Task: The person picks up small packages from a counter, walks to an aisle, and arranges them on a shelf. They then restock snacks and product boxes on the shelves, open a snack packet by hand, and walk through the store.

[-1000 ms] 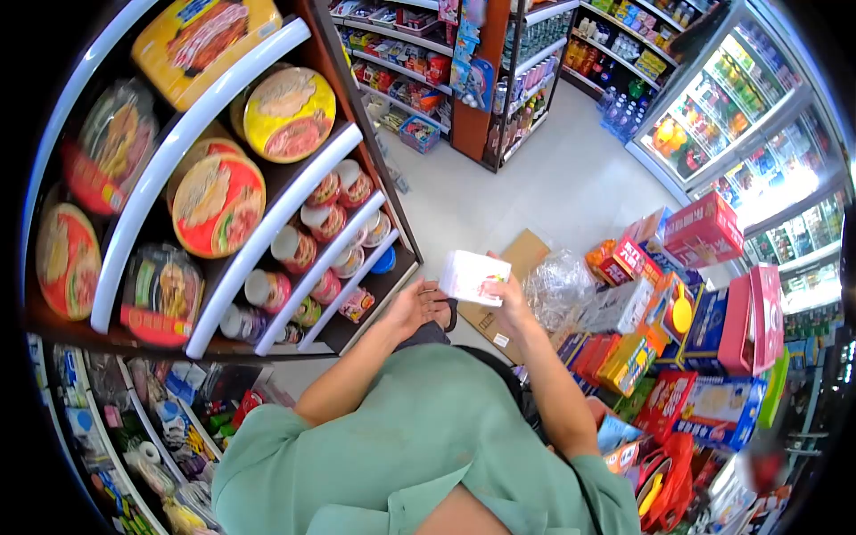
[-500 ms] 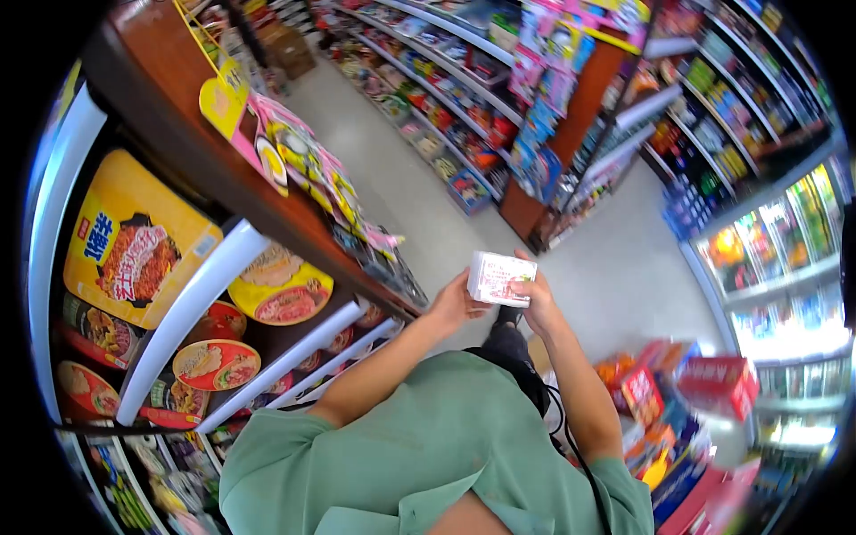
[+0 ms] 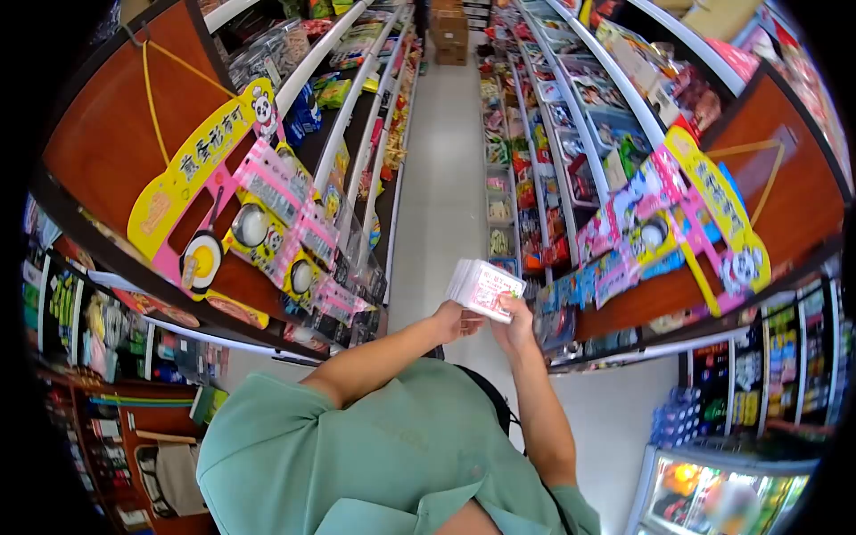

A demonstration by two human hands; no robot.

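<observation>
In the head view a small white block with pink and red print (image 3: 496, 292) is held in front of my body. Its left side shows several thin layers, like a stack of flat packets or cards; the exact kind I cannot make out. My right hand (image 3: 514, 328) grips the lower right corner, thumb on the printed face. At the lower left edge, my left hand (image 3: 456, 323) has its fingers curled against the block, partly hidden under it. Both hands are between two shelf ends, touching neither.
Shelves of packaged snacks (image 3: 357, 116) line the aisle's left side, and more goods (image 3: 535, 152) its right. Yellow hanging cards with small packs hang on the left end panel (image 3: 201, 169) and the right one (image 3: 722, 214). Cardboard boxes (image 3: 448, 31) stand far down the tiled floor (image 3: 441, 178). A lit fridge (image 3: 713, 490) is at lower right.
My view has turned left, from the noodle shelf and fridge to straight down the snack aisle. The white block stays in both hands, now tilted with its layered side showing more.
</observation>
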